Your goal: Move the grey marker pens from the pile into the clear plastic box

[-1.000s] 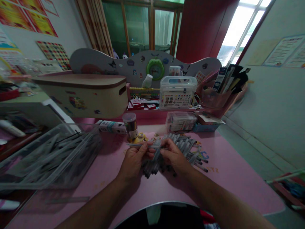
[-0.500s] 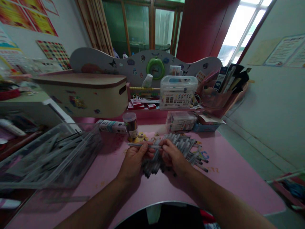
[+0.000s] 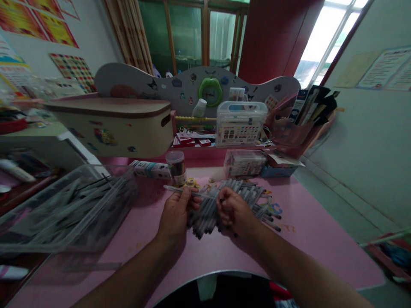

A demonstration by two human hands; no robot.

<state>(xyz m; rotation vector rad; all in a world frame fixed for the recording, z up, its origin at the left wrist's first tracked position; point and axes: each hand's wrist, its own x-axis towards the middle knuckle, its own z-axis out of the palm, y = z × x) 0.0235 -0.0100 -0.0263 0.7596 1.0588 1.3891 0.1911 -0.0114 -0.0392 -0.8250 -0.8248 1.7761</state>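
A heap of grey pens [image 3: 239, 199] lies on the pink desk [image 3: 308, 248] in front of me. My left hand [image 3: 176, 212] is closed on one pen [image 3: 180, 190], which it holds level with its tip pointing left. My right hand [image 3: 233, 210] is curled into a loose fist right of it, resting on the heap; what its fingers hold, if anything, I cannot make out. A clear plastic box [image 3: 69, 209] holding several more pens stands at my left.
A small jar [image 3: 176, 167] and a long carton [image 3: 150, 169] stand behind my hands. Clear pen cases [image 3: 240, 124] and a blue box [image 3: 278, 170] sit further back. A cream wooden box [image 3: 111, 126] and a pink holder [image 3: 298, 128] flank them.
My left hand has drawn the pen a little to the left, away from my right hand. My right hand has let go of the pen and dropped onto the heap.
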